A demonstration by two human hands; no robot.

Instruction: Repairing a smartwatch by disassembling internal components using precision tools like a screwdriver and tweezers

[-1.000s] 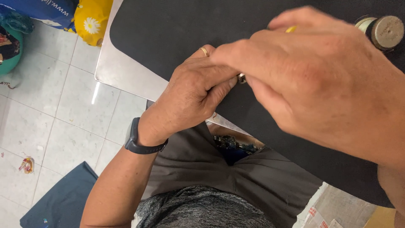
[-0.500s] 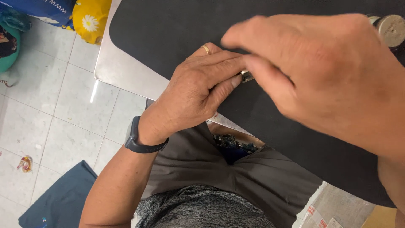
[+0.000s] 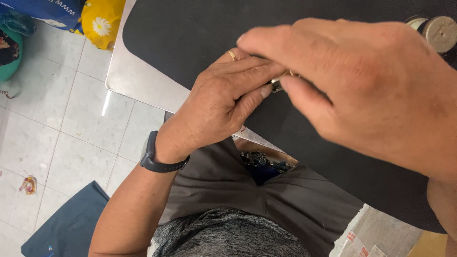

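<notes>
My left hand [image 3: 223, 100], with a gold ring and a black wrist band [image 3: 154, 159], rests on the near edge of a black mat [image 3: 190, 33]. Its thumb and fingers pinch a small metal part [image 3: 277, 84]. My right hand [image 3: 362, 90] hovers close to the camera, large and a little blurred. Its thumb and forefinger close on the same small part from the right. Most of the part is hidden between the fingers of both hands.
The mat lies on a steel table [image 3: 138, 81]. A round metal-capped cylinder [image 3: 438, 32] stands at the far right. Yellow and blue bags [image 3: 97, 19] sit on the tiled floor [image 3: 62, 123] to the left, a dark blue cloth [image 3: 66, 228] lower down. My lap is below the table.
My right hand has slid left and downward over the mat, its fingertips closing in on the small part held by my left hand. The left hand has stayed where it was.
</notes>
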